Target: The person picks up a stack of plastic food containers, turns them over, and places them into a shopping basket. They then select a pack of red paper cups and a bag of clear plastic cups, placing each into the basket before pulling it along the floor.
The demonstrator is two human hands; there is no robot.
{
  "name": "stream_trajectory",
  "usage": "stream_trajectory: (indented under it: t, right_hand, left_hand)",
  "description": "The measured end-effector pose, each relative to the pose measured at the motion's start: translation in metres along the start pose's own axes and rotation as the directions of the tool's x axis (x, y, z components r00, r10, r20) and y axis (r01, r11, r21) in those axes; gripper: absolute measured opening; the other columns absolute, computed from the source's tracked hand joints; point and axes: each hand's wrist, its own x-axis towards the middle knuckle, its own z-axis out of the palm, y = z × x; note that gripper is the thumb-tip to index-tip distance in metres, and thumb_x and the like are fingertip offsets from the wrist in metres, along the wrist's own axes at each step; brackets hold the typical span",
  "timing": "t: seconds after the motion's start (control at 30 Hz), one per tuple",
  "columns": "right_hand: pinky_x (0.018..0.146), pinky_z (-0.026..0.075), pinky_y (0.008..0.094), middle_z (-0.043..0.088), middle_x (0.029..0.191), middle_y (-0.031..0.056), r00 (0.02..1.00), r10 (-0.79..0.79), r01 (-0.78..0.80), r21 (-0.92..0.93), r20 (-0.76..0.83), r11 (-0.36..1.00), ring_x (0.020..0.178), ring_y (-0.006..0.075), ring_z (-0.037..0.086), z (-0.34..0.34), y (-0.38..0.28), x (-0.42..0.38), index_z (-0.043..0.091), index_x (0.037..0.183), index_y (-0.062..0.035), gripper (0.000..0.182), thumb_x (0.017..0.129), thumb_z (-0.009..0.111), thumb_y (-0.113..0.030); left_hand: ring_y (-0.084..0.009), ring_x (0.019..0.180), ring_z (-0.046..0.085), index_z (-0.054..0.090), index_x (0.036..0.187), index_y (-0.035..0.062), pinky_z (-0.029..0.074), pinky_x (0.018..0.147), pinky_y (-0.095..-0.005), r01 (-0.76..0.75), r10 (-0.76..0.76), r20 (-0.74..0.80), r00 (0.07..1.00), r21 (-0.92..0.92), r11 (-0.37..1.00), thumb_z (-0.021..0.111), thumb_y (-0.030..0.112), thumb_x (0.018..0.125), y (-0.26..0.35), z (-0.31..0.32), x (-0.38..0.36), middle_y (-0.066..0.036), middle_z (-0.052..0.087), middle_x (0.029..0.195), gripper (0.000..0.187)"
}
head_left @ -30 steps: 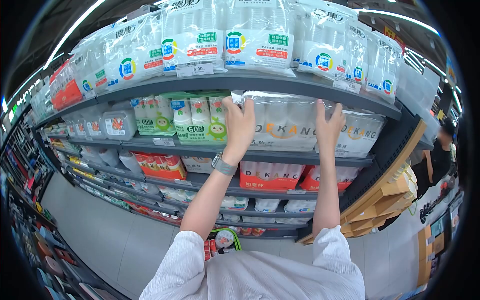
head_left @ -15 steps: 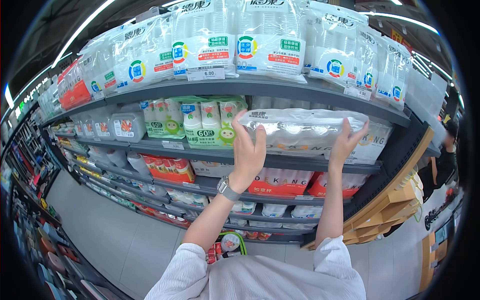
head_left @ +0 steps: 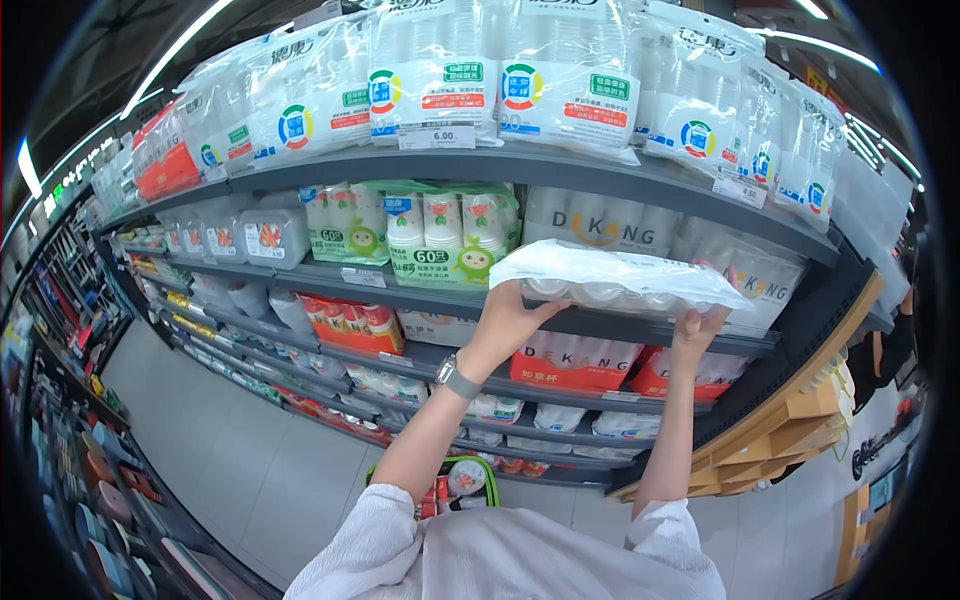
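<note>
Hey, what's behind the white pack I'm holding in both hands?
Behind the white pack, one DEKANG pack shows above it and a second DEKANG pack shows partly at right. The first one's lower part is covered and can't be seen.

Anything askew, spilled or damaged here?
No spill or obvious damage visible. Only the white pack looks askew: it is tilted in front of the shelf, held by the left hand and right hand, while the DEKANG pack behind it stands upright.
</note>
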Motion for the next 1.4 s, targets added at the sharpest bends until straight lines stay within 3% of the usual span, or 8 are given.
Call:
stream_trajectory:
  t: [0.37, 0.6, 0.8, 0.9, 1.0, 1.13, 1.23, 1.4]
  right_hand:
    - [0.100, 0.044, 0.0371, 0.073, 0.109, 0.0185, 0.926, 0.325, -0.223, -0.417, 0.192, 0.881, 0.107, 0.0286, 0.066, -0.042, 0.030, -0.019, 0.071, 0.103, 0.0078, 0.033, 0.077, 0.081, -0.011]
    - [0.106, 0.043, 0.0396, 0.063, 0.122, 0.0137, 0.963, 0.264, -0.269, -0.230, -0.057, 0.935, 0.115, 0.0250, 0.059, -0.060, -0.017, -0.025, 0.057, 0.130, 0.0051, 0.058, 0.082, 0.080, -0.018]
    - [0.107, 0.041, 0.0379, 0.054, 0.134, 0.0159, 0.902, 0.377, -0.381, -0.024, 0.213, 0.924, 0.123, 0.0244, 0.053, -0.023, -0.060, -0.088, 0.036, 0.148, 0.0067, 0.085, 0.083, 0.078, -0.028]
    - [0.106, 0.041, 0.0372, 0.056, 0.133, 0.0200, 0.627, 0.526, -0.439, -0.297, 0.574, 0.848, 0.125, 0.0264, 0.054, 0.028, -0.096, -0.123, 0.038, 0.146, 0.0061, 0.082, 0.079, 0.080, -0.015]
    - [0.111, 0.038, 0.0365, 0.053, 0.141, 0.0216, 0.210, 0.490, -0.712, -0.211, 0.846, 0.670, 0.131, 0.0254, 0.051, 0.065, -0.100, -0.190, 0.030, 0.151, 0.0050, 0.088, 0.081, 0.081, -0.011]
    - [0.114, 0.034, 0.0331, 0.043, 0.151, 0.0194, -0.162, 0.335, -0.930, -0.257, 0.928, 0.263, 0.139, 0.0245, 0.043, 0.095, -0.111, -0.295, 0.015, 0.159, 0.0021, 0.096, 0.086, 0.076, -0.009]
    - [0.110, 0.037, 0.0312, 0.047, 0.149, 0.0138, -0.389, 0.291, -0.911, -0.411, 0.874, 0.018, 0.135, 0.0220, 0.047, 0.123, -0.148, -0.317, 0.025, 0.158, -0.0016, 0.086, 0.086, 0.071, -0.004]
    - [0.098, 0.048, 0.0312, 0.059, 0.132, 0.0103, -0.653, 0.300, -0.757, -0.593, 0.695, -0.276, 0.120, 0.0189, 0.058, 0.166, -0.174, -0.332, 0.042, 0.148, -0.0057, 0.063, 0.090, 0.066, -0.013]
  left_hand:
    - [-0.0368, 0.119, 0.059, 0.057, 0.129, -0.0037, 0.047, 0.099, -0.0397, -0.151, 0.154, -0.091, 0.984, 0.034, 0.988, 0.078, 0.011, 0.082, 0.006, 0.002, 0.003, -0.019, 0.059, 0.135, 0.053]
    - [-0.0357, 0.119, 0.062, 0.046, 0.137, -0.0014, 0.049, 0.099, -0.0429, -0.151, 0.160, -0.295, 0.942, 0.053, 0.987, 0.091, 0.028, 0.072, 0.079, -0.035, -0.031, -0.022, 0.059, 0.132, 0.084]
    - [-0.0276, 0.095, 0.071, 0.044, 0.134, -0.0021, 0.055, 0.083, -0.0383, -0.185, 0.168, -0.401, 0.901, -0.003, 0.983, 0.081, 0.030, 0.085, 0.047, -0.072, -0.114, -0.020, 0.069, 0.110, 0.070]
    - [-0.0222, 0.095, 0.069, 0.049, 0.128, -0.0055, 0.053, 0.082, -0.0361, 0.258, -0.245, -0.483, 0.841, -0.041, 0.965, 0.060, 0.024, 0.102, 0.015, -0.091, -0.176, -0.019, 0.071, 0.102, 0.042]
    - [-0.0194, 0.091, 0.066, 0.057, 0.127, -0.0035, 0.052, 0.084, -0.0333, 0.622, -0.738, -0.482, 0.472, -0.411, 0.667, 0.053, 0.038, 0.105, -0.034, -0.109, -0.281, -0.014, 0.069, 0.107, 0.047]
    - [-0.0205, 0.093, 0.068, 0.056, 0.129, -0.0033, 0.055, 0.084, -0.0327, 0.694, -0.899, -0.432, 0.075, -0.624, 0.358, 0.051, 0.042, 0.105, -0.028, -0.143, -0.410, -0.012, 0.068, 0.112, 0.051]
    - [-0.0221, 0.097, 0.070, 0.054, 0.131, -0.0049, 0.057, 0.084, -0.0326, 0.336, -0.969, -0.232, -0.081, -0.922, 0.192, 0.056, 0.039, 0.102, 0.033, -0.161, -0.435, -0.014, 0.067, 0.116, 0.052]
    - [-0.0227, 0.112, 0.067, 0.045, 0.141, -0.0060, 0.055, 0.093, -0.0330, 0.325, -0.886, -0.462, -0.039, -0.844, 0.426, 0.063, 0.023, 0.096, 0.061, -0.173, -0.482, -0.016, 0.064, 0.126, 0.056]
